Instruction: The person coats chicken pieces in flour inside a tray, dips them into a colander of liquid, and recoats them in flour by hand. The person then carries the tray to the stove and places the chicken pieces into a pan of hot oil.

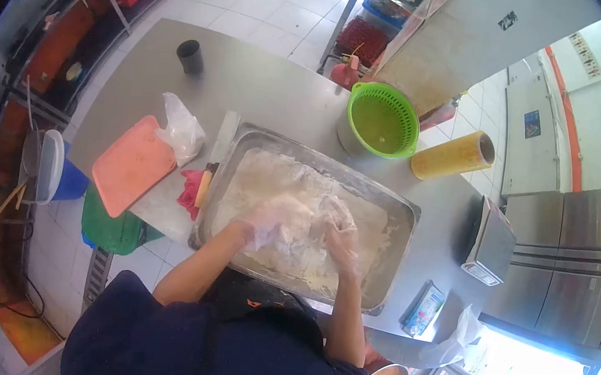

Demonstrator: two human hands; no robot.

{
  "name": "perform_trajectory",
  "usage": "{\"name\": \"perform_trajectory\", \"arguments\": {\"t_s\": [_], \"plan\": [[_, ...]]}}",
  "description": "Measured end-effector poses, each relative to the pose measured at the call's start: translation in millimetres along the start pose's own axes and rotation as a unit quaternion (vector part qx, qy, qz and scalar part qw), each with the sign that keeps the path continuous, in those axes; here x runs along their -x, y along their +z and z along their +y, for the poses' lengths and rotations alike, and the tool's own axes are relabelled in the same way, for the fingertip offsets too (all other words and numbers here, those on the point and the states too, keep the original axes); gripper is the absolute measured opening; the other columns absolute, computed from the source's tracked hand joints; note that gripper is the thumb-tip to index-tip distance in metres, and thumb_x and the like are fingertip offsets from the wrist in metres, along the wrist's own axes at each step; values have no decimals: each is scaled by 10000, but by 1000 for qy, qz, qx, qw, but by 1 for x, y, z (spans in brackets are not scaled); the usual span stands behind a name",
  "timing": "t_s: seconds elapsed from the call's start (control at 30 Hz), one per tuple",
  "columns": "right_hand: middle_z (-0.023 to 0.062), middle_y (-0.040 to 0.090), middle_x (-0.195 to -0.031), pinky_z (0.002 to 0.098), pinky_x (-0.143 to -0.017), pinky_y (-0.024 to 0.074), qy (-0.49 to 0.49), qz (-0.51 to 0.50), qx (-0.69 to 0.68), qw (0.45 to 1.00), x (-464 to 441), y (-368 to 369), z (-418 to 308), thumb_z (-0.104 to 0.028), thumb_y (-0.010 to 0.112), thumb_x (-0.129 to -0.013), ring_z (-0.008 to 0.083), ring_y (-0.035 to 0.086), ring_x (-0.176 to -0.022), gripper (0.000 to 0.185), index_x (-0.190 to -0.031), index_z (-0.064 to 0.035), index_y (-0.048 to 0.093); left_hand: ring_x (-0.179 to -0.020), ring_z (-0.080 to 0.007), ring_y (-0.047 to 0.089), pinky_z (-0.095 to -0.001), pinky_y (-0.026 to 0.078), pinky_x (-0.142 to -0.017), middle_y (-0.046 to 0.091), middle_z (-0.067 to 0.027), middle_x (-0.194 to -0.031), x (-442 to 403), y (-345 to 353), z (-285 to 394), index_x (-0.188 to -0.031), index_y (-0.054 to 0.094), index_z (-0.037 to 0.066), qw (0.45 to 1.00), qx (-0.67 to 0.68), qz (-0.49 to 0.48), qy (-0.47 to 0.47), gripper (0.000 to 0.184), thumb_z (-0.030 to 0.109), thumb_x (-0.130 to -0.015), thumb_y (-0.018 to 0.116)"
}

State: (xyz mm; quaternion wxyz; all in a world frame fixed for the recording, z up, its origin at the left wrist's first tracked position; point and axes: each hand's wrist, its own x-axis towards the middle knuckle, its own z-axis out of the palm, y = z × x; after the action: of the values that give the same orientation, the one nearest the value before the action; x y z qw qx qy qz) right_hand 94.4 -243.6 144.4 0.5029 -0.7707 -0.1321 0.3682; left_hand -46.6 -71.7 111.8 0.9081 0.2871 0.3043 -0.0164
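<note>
A large metal tray (401, 258) on the steel table holds a bed of white flour (378, 232). Both hands are in it, wearing thin clear gloves coated with flour. My left hand (264, 230) is in the left-middle of the tray, against a floury clump (295, 217); its fingers are blurred and partly hidden. On the clump's right side, my right hand (336, 230) has its fingers curved toward it. What the clump is made of cannot be made out under the flour.
Around the tray on the steel table (255, 68) are a green colander (384, 120), a yellow film roll (453, 156), a dark cup (190, 57), a plastic bag (181, 130), a pink board (135, 166), a scale (490, 243) and a blue packet (424, 310).
</note>
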Motion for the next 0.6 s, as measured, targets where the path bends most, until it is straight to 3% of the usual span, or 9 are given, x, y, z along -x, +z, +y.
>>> {"name": "perform_trajectory", "arguments": {"t_s": [0.07, 0.13, 0.27, 0.33, 0.37, 0.43, 0.47, 0.53, 0.6], "plan": [[190, 700, -1227, 342, -740, 552, -9, -29, 22, 999, 0, -2, -4, -207, 646, -991, 201, 676, -950, 559, -1503, -47, 493, -971, -174, 718, -324, 606, -837, 722, -96, -1146, -11, -10, -13, -1327, 606, 13, 998, -59, -3, -1, 372, -50, -974, 504], [140, 731, -1146, 345, -700, 545, -30, -147, 174, 973, -2, -10, -5, -233, 665, -978, 171, 671, -867, 647, -1563, -103, 421, -882, -128, 692, -304, 577, -767, 729, -56, -1054, -19, -15, -10, -1298, 639, 37, 944, -330, 10, -10, 362, -27, -957, 533], [193, 753, -1074, 407, -771, 553, -31, -253, 226, 940, 11, -5, -47, -318, 694, -950, 272, 716, -894, 570, -1465, -115, 558, -805, -89, 646, -294, 541, -724, 724, -26, -1002, -26, -22, -7, -1240, 681, 55, 920, -375, -99, 52, 313, 29, -951, 562], [235, 734, -1116, 448, -755, 561, 7, -265, 479, 837, 5, 6, -62, -275, 713, -888, 351, 722, -939, 441, -1271, -60, 680, -906, -216, 691, -380, 554, -793, 726, -104, -1022, -30, -15, -8, -1135, 711, 53, 854, -479, -79, 186, 248, 82, -949, 549], [235, 734, -1116, 448, -755, 561, 8, -263, 478, 838, 3, 4, -45, -275, 713, -888, 351, 722, -939, 441, -1271, -60, 680, -940, -258, 705, -409, 558, -817, 727, -131, -1029, -31, -12, -7, -1100, 721, 52, 825, -511, -70, 229, 238, 100, -949, 545], [270, 719, -1028, 471, -775, 547, -94, -103, 375, 917, 1, 0, 5, -299, 696, -883, 407, 704, -928, 330, -1073, -32, 740, -905, -116, 654, -315, 544, -779, 721, -37, -1078, -19, 11, 12, -1289, 637, 27, 870, -478, 35, 117, 360, 122, -943, 619], [270, 719, -1028, 471, -775, 547, -96, -105, 377, 915, 6, 3, 0, -299, 696, -883, 407, 704, -928, 330, -1073, -32, 740, -905, -116, 654, -315, 544, -779, 721, -37, -1078, -26, 14, 13, -1289, 637, 27, 870, -476, 38, 119, 360, 122, -943, 619], [246, 727, -988, 473, -790, 543, -24, 46, 430, 901, 21, 7, -21, -277, 681, -884, 410, 701, -903, 288, -1036, -41, 745, -977, -216, 699, -390, 551, -832, 742, -109, -1085, -43, 19, 6, -1269, 651, 6, 862, -422, 25, 279, 414, 242, -929, 672], [236, 730, -984, 476, -780, 540, -66, 94, 418, 901, 25, 6, -16, -279, 678, -885, 411, 698, -899, 283, -1027, -45, 748, -1002, -285, 708, -432, 545, -860, 740, -171, -1081, -66, 30, 6, -1224, 671, -6, 835, -493, 96, 226, 453, 337, -927, 670]]}}
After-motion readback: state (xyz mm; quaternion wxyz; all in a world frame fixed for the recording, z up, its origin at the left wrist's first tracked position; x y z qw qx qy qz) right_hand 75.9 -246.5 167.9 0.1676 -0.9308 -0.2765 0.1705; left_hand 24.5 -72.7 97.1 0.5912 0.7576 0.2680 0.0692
